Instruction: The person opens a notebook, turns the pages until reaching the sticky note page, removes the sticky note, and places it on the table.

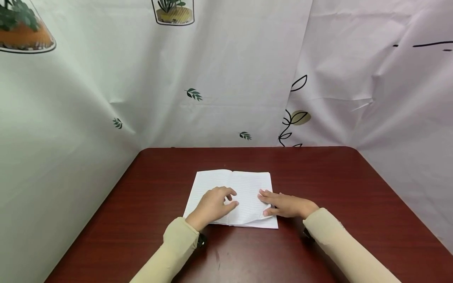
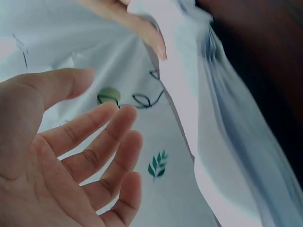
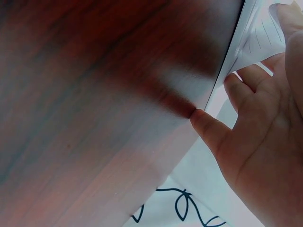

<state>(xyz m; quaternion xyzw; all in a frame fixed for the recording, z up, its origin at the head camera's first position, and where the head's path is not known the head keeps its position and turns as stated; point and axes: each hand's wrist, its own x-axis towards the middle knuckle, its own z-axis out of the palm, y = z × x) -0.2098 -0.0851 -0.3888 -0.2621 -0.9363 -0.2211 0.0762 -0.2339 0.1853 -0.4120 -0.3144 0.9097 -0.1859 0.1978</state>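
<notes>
An open notebook with white lined pages lies on the dark red table. My right hand is at its right edge, with the thumb and fingers holding the lower right corner of the right-hand page, which is bent up off the sheets beneath. In the right wrist view the little finger reaches the table beside the notebook. Above the left page and the middle fold hovers my left hand, its fingers loosely bent and nothing between them. The left wrist view shows its palm apart from the paper.
The reddish-brown table has rounded far corners and extends around the notebook. White cloth printed with leaves and potted plants hangs behind it and along both sides. Dark bands show at the sleeve cuffs.
</notes>
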